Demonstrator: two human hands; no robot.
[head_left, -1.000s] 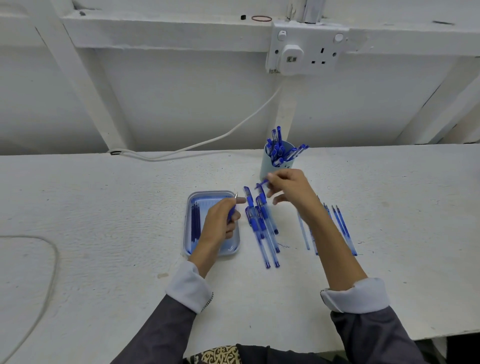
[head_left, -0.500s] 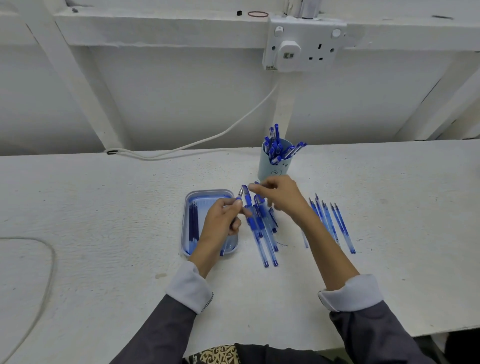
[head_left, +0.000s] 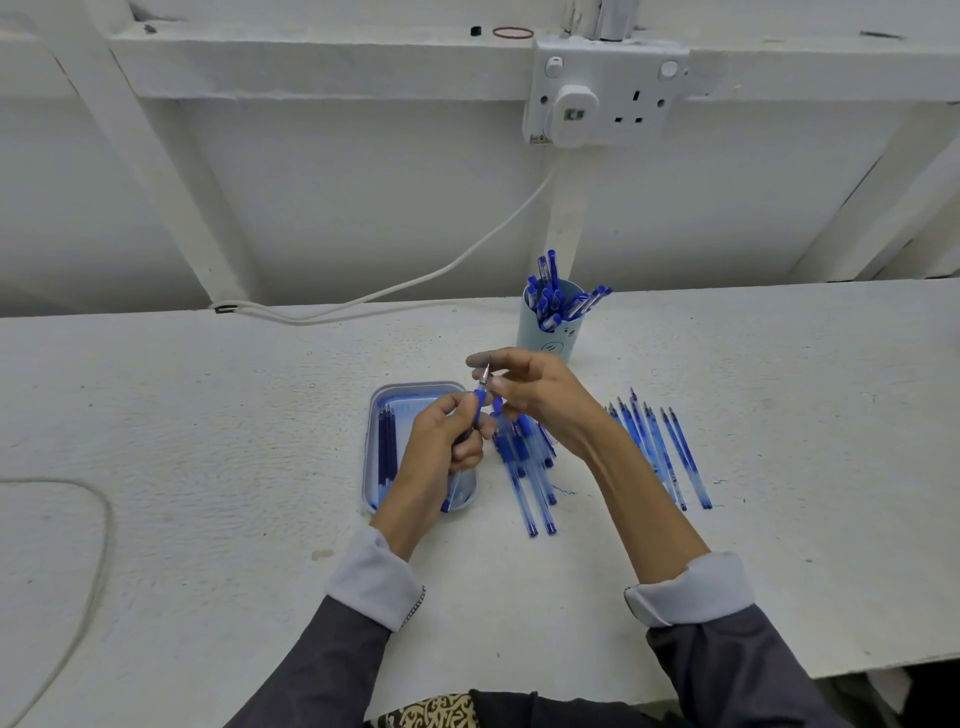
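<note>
**penbench_01:** Both hands are coming up off the pile and closing in on each other compared with a second ago; left hand (head_left: 441, 447) is curling its fingers round the barrel of the pen (head_left: 480, 399), holding it tip-up over the right side of the tray (head_left: 415, 388); right hand (head_left: 535, 395) is pinching at the metal tip.

**inkyfingers:** Risky bit imo: that tip is tiny, so any crooked twist or slack pinch is probably sending it flying; ink is maybe getting on the fingers too; can't tell if the blue bit under the right hand is a cap.

**penbench_01:** Yeah; dark refills (head_left: 387, 447) are lying in the tray, loose pens (head_left: 524, 467) are piling up just beside it, and a row of pens (head_left: 675, 457) is sitting further right; the cup (head_left: 545, 340) is standing just behind the right hand, begging for a knock.
</note>
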